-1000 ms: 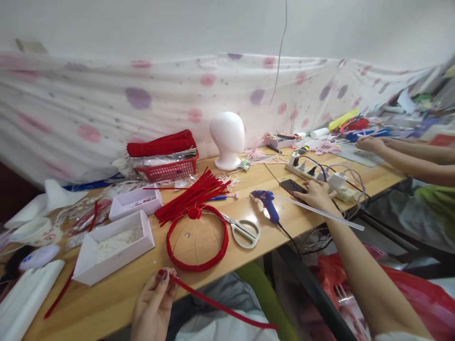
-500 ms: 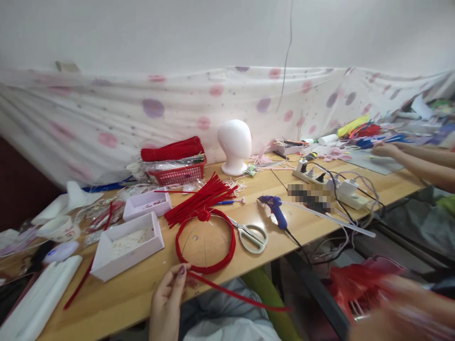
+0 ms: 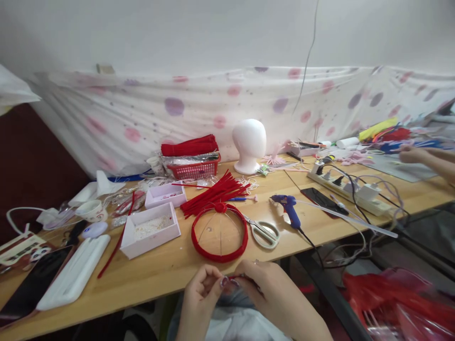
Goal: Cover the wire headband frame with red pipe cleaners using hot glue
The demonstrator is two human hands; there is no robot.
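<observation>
My left hand [image 3: 206, 291] and my right hand [image 3: 265, 286] meet fingertip to fingertip in front of the table edge, both closed in a pinch. Between them shows a sliver of a red pipe cleaner [image 3: 232, 275], mostly hidden by the fingers. Just beyond lies a wire ring wrapped in red [image 3: 194, 241], with a red knob on its far side and thin wires crossing it. Scissors with pale handles [image 3: 265, 235] touch or nearly touch the ring's right side. Behind it a bundle of red pipe cleaners [image 3: 213, 194] is spread out.
A blue glue gun [image 3: 289, 208], a phone [image 3: 323, 202] and a power strip [image 3: 348, 192] with cords lie rightward. White boxes [image 3: 151, 229] of beads stand left. Behind are a red basket [image 3: 194, 169] and a foam head [image 3: 249, 144]. Another person's hand [image 3: 414, 155] is far right.
My right hand has come in from the lower right to meet my left hand. My left hand has moved right and away from the ring. The view has swung left.
</observation>
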